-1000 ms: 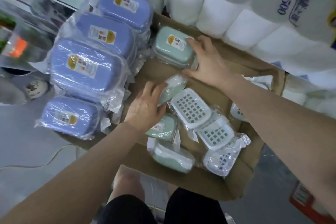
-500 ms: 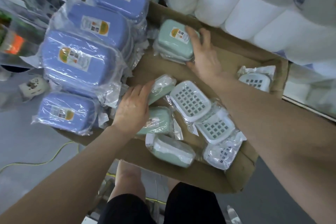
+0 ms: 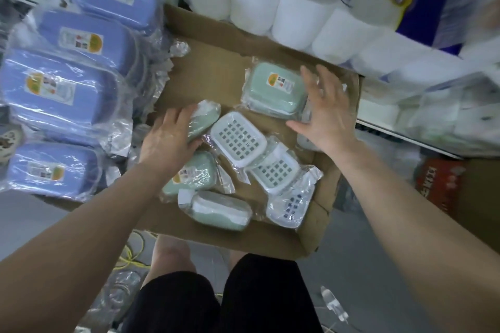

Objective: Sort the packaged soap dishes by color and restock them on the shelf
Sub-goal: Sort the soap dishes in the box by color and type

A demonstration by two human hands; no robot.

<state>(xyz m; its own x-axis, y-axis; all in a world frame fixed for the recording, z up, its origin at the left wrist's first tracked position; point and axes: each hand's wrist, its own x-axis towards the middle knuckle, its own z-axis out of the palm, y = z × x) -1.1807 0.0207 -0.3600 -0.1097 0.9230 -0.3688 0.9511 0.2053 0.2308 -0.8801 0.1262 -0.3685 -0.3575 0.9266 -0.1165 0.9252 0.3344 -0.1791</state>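
Four blue soap dishes (image 3: pixel 58 94) in clear wrap lie stacked along the left edge of the cardboard box (image 3: pixel 211 62), which I take as my landmark. Inside the box, my left hand (image 3: pixel 167 140) curls its fingers (image 3: pixel 186 113) over a green soap dish (image 3: pixel 205 119) lying on its side near the middle. My right hand (image 3: pixel 328 113) rests with fingers spread and straight against the right side of another green dish (image 3: pixel 273 89) at the box's far side. Two more green dishes (image 3: pixel 213 205) sit at the near edge. White slotted dishes (image 3: pixel 238 138) overlap right of centre. Toilet paper rolls (image 3: pixel 295 21) stand just behind the box.
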